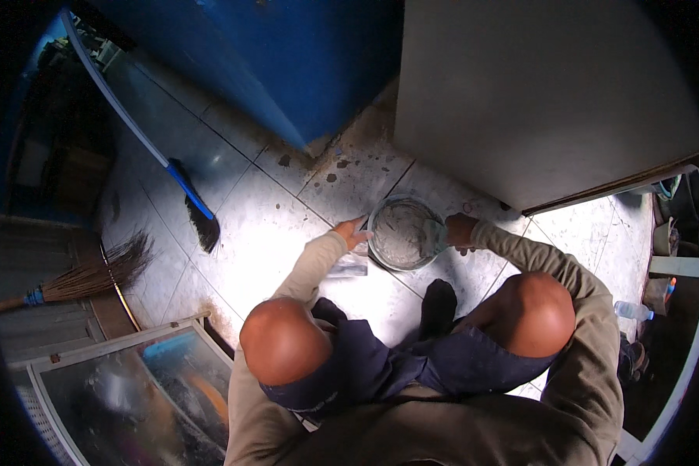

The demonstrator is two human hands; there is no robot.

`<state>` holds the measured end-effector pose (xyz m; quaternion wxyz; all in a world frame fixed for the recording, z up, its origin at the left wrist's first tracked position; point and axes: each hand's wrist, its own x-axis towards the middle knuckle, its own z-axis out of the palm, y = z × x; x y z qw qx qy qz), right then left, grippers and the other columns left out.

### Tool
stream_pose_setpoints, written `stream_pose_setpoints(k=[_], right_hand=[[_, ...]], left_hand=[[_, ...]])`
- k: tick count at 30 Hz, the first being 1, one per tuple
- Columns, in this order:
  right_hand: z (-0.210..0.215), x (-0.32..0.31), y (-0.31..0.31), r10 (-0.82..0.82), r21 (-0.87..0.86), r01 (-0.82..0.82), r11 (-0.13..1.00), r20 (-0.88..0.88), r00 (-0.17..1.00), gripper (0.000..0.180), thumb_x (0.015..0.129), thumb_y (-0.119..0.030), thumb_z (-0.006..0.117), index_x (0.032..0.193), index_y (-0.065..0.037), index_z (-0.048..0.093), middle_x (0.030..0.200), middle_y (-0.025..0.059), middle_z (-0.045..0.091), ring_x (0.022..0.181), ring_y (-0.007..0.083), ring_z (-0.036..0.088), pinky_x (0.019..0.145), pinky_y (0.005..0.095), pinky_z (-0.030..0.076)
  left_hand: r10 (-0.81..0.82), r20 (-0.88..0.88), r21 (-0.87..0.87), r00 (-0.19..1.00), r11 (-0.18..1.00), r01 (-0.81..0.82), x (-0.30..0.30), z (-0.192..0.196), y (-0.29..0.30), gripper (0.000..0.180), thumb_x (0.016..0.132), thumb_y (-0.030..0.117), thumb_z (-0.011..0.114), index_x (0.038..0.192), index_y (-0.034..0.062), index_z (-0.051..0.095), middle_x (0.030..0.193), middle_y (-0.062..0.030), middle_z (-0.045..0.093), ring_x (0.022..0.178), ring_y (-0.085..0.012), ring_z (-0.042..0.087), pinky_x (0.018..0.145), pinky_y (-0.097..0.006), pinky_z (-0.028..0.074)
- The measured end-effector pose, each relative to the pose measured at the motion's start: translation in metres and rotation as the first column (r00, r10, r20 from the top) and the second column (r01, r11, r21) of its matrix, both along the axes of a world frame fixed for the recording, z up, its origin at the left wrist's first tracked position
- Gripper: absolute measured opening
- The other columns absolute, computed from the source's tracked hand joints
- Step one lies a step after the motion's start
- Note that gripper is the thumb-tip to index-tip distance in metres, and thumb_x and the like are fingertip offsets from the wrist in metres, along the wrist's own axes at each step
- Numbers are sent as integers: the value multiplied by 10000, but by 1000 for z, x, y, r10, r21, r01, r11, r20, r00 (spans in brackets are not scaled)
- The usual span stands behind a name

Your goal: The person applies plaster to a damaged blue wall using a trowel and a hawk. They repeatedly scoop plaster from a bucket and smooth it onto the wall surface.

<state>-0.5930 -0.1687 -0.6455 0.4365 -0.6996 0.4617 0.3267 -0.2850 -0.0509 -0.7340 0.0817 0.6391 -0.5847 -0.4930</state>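
Note:
A round, pale-rimmed bucket (374, 252) stands on the tiled floor in front of my feet. Inside it is thick, wet grey paste (402, 231) with an uneven, stirred surface. My left hand (352, 231) grips the bucket's left rim between thumb and fingers. At the right side, my right hand (461, 232) is closed around the handle of what looks like a flat-bladed scraper. The pale blade (436, 234) reaches over the rim to the paste; its tip is hard to make out. Both my knees are bent, one on either side.
A blue-handled broom (190, 190) leans at the left, near a stick broom (93, 272). A glass-fronted cabinet (132, 388) is at lower left. Ahead are a blue panel (264, 62) and a large grey panel (536, 93). A plastic bottle (634, 311) lies by shelves at right.

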Motion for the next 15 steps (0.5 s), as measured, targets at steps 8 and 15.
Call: stream_pose_setpoints(k=[8,15], right_hand=[[-8,0,15,-172,38,169,985,123,977,270,850,-190,608,894,76,630,708,148,671,518,217,642,393,342,496],[-13,8,17,-185,10,186,982,149,971,283,861,-229,635,870,54,655,685,129,670,501,210,630,395,347,494]], left_hand=[[129,10,31,992,991,-129,-26,-5,10,620,934,305,588,1461,52,379,1378,-254,501,1288,-350,489,1080,-362,369],[143,11,39,990,989,-143,-25,-3,20,566,945,256,560,1475,156,389,1329,-254,545,1247,-355,526,1054,-357,393]])
